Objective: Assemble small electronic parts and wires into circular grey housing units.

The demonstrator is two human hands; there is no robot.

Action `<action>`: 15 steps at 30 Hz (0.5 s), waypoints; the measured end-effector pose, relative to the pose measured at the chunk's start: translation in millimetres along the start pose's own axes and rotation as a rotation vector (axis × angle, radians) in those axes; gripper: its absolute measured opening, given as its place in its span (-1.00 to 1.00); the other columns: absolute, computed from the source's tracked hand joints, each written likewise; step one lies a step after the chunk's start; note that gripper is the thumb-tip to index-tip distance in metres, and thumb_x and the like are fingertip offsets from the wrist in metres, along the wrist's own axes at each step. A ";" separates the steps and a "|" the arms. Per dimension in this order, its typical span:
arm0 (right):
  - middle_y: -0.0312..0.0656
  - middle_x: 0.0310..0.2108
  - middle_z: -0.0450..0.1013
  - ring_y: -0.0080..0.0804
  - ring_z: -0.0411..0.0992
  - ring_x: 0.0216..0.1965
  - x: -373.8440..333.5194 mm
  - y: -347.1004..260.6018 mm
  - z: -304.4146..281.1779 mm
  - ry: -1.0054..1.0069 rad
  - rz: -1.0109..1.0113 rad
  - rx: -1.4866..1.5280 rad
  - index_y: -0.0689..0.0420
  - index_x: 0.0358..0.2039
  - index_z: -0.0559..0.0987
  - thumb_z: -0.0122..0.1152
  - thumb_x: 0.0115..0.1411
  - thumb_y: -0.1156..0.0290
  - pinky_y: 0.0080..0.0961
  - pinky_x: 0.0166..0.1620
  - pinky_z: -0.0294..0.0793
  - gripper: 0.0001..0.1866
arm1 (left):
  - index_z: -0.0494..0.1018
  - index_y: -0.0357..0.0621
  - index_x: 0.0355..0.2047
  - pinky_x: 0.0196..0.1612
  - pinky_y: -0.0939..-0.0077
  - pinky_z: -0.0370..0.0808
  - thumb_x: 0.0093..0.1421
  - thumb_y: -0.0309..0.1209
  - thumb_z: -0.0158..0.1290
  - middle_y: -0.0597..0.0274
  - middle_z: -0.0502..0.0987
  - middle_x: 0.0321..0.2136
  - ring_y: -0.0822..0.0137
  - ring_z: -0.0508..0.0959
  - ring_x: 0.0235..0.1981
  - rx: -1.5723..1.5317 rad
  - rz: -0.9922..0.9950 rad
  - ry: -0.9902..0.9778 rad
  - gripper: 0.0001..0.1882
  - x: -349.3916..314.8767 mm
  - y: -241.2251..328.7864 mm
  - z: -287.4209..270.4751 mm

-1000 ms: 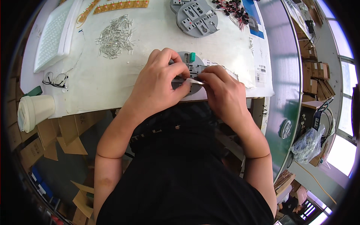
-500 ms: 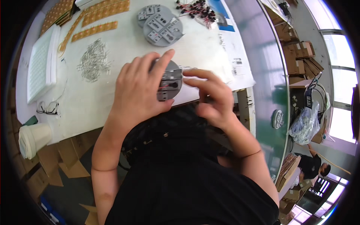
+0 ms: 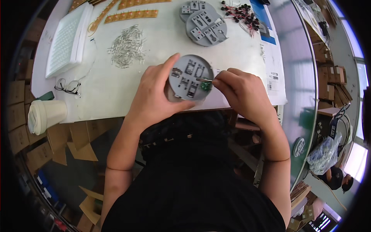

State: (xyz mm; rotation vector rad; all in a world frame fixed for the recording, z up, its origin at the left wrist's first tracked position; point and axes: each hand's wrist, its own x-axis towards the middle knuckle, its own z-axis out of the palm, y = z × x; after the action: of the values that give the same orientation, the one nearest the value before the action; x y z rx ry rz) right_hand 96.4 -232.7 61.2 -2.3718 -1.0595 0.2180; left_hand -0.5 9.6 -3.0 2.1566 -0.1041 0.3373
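My left hand (image 3: 156, 91) grips a round grey plastic housing (image 3: 181, 86) by its left edge, thumb below and fingers above. Its hollow side with several rectangular slots faces up. A small green part (image 3: 205, 86) sits inside near the right rim. My right hand (image 3: 245, 91) is closed in a pinch on slim metal tweezers (image 3: 201, 79), whose tips reach over the rim beside the green part. Whether the tips touch it I cannot tell.
More grey round housings (image 3: 206, 29) lie stacked beyond my hands. Black parts with red wires (image 3: 243, 15) are heaped at the far right. Left of centre lies a pile of small metal pins (image 3: 127, 46), with glasses (image 3: 68, 86), a white tray (image 3: 69, 42) and a beige cup (image 3: 48, 115) further left.
The housing has been turned over, from its face with the black part and red wire to its hollow side. Tweezers now show in my right hand. The view has shifted.
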 end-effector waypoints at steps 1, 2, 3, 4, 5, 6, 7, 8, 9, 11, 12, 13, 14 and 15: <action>-0.01 -0.43 0.57 0.01 0.54 -0.42 4.9 -7.1 2.2 -0.026 0.017 -0.060 0.24 -0.29 0.62 0.25 0.47 0.27 -0.14 -0.33 0.51 -0.72 | 0.40 -0.14 0.35 0.07 0.10 0.60 -0.21 -0.21 0.68 -0.02 0.59 0.07 0.00 0.63 0.00 0.010 -0.024 -0.014 0.10 1.5 1.0 2.2; 0.01 -0.46 0.55 0.08 0.53 -0.42 9.4 -13.6 5.2 -0.051 0.036 -0.123 0.22 -0.34 0.59 0.26 0.45 0.27 -0.10 -0.34 0.50 -0.72 | 0.39 -0.15 0.35 0.08 0.10 0.60 -0.23 -0.17 0.68 -0.03 0.62 0.03 0.00 0.64 0.00 0.018 -0.047 -0.029 0.12 2.7 1.5 4.9; 0.02 -0.48 0.54 0.15 0.52 -0.42 12.5 -17.2 8.1 -0.076 0.056 -0.187 0.21 -0.39 0.57 0.26 0.44 0.28 -0.06 -0.35 0.49 -0.70 | 0.39 -0.16 0.35 0.08 0.10 0.60 -0.24 -0.13 0.69 -0.03 0.65 0.00 0.00 0.65 -0.01 0.024 -0.069 -0.044 0.14 3.1 0.8 6.8; 0.02 -0.48 0.54 0.15 0.52 -0.42 14.2 -17.7 11.1 -0.080 0.053 -0.184 0.21 -0.39 0.57 0.26 0.44 0.28 -0.06 -0.35 0.49 -0.70 | 0.39 -0.16 0.35 0.08 0.10 0.60 -0.24 -0.13 0.69 -0.03 0.65 0.00 0.00 0.65 -0.01 0.026 -0.074 -0.042 0.14 2.6 -1.6 8.5; 0.02 -0.49 0.54 0.16 0.52 -0.43 14.9 -17.5 13.9 -0.092 0.051 -0.195 0.20 -0.41 0.55 0.26 0.44 0.27 -0.03 -0.36 0.48 -0.69 | 0.39 -0.17 0.34 0.08 0.11 0.60 -0.26 -0.10 0.69 -0.02 0.65 -0.02 0.00 0.65 -0.01 0.025 -0.058 -0.014 0.15 2.2 -4.6 11.3; 0.01 -0.51 0.54 0.16 0.52 -0.45 15.4 -17.0 16.6 -0.105 0.050 -0.208 0.20 -0.44 0.52 0.27 0.44 0.27 -0.01 -0.38 0.47 -0.67 | 0.39 -0.18 0.34 0.08 0.12 0.60 -0.27 -0.07 0.69 -0.01 0.66 -0.03 0.00 0.66 -0.02 0.023 -0.042 0.014 0.17 2.2 -6.1 13.4; 0.01 -0.53 0.54 0.17 0.52 -0.46 16.1 -17.1 18.7 -0.118 0.048 -0.220 0.19 -0.46 0.50 0.27 0.43 0.26 0.02 -0.39 0.46 -0.65 | 0.39 -0.19 0.34 0.07 0.12 0.60 -0.28 -0.04 0.69 0.00 0.67 -0.05 0.01 0.67 -0.02 0.020 -0.026 0.042 0.18 1.7 -7.3 14.8; 0.01 -0.53 0.54 0.17 0.52 -0.46 17.0 -17.9 20.3 -0.122 0.050 -0.221 0.19 -0.46 0.50 0.27 0.43 0.26 0.02 -0.39 0.46 -0.65 | 0.39 -0.19 0.34 0.07 0.12 0.60 -0.28 -0.04 0.69 0.00 0.67 -0.05 0.01 0.67 -0.02 0.017 -0.028 0.042 0.18 0.5 -8.4 15.7; 0.01 -0.54 0.53 0.16 0.52 -0.47 17.8 -19.0 21.8 -0.125 0.057 -0.223 0.18 -0.45 0.50 0.27 0.43 0.26 0.01 -0.40 0.46 -0.65 | 0.39 -0.20 0.33 0.07 0.12 0.60 -0.27 -0.04 0.69 0.00 0.67 -0.04 0.00 0.67 -0.02 0.025 -0.023 0.043 0.17 0.2 -7.8 15.6; 0.01 -0.56 0.52 0.16 0.52 -0.47 20.1 -20.2 24.1 -0.130 0.070 -0.229 0.18 -0.44 0.52 0.27 0.43 0.25 0.01 -0.40 0.46 -0.66 | 0.39 -0.21 0.32 0.07 0.12 0.60 -0.26 -0.04 0.68 -0.01 0.66 -0.03 0.00 0.68 -0.03 0.042 -0.008 0.047 0.16 0.9 -7.4 15.1; 0.01 -0.56 0.52 0.16 0.52 -0.47 20.7 -19.9 25.2 -0.132 0.071 -0.231 0.18 -0.44 0.52 0.27 0.43 0.25 0.01 -0.40 0.46 -0.66 | 0.39 -0.21 0.32 0.07 0.12 0.60 -0.26 -0.04 0.68 -0.01 0.66 -0.03 0.00 0.68 -0.03 0.039 -0.009 0.048 0.16 0.9 -7.6 15.2; 0.01 -0.56 0.52 0.16 0.52 -0.47 20.9 -19.3 26.6 -0.126 0.066 -0.233 0.18 -0.44 0.52 0.27 0.43 0.25 0.01 -0.40 0.46 -0.66 | 0.39 -0.21 0.31 0.07 0.12 0.60 -0.26 -0.04 0.68 -0.01 0.66 -0.03 0.00 0.68 -0.03 0.045 -0.003 0.051 0.15 0.8 -7.7 15.3; 0.01 -0.55 0.52 0.16 0.52 -0.47 21.0 -18.5 27.9 -0.120 0.060 -0.235 0.18 -0.44 0.52 0.27 0.43 0.25 0.01 -0.40 0.45 -0.66 | 0.39 -0.21 0.31 0.08 0.12 0.60 -0.26 -0.04 0.68 -0.01 0.66 -0.03 0.00 0.68 -0.03 0.051 0.003 0.055 0.15 0.8 -7.9 15.4; 0.01 -0.55 0.52 0.16 0.52 -0.47 21.0 -17.8 29.0 -0.114 0.054 -0.237 0.18 -0.44 0.52 0.27 0.43 0.25 0.01 -0.41 0.45 -0.66 | 0.39 -0.21 0.30 0.08 0.11 0.60 -0.25 -0.05 0.68 0.00 0.66 -0.04 -0.01 0.68 -0.03 0.058 0.009 0.059 0.14 0.8 -8.0 15.8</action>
State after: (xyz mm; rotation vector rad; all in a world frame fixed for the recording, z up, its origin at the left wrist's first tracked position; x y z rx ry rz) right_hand 89.1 -195.9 47.4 -2.6289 -1.1294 0.2629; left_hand 5.0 1.4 -17.7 2.2018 -0.0716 0.4136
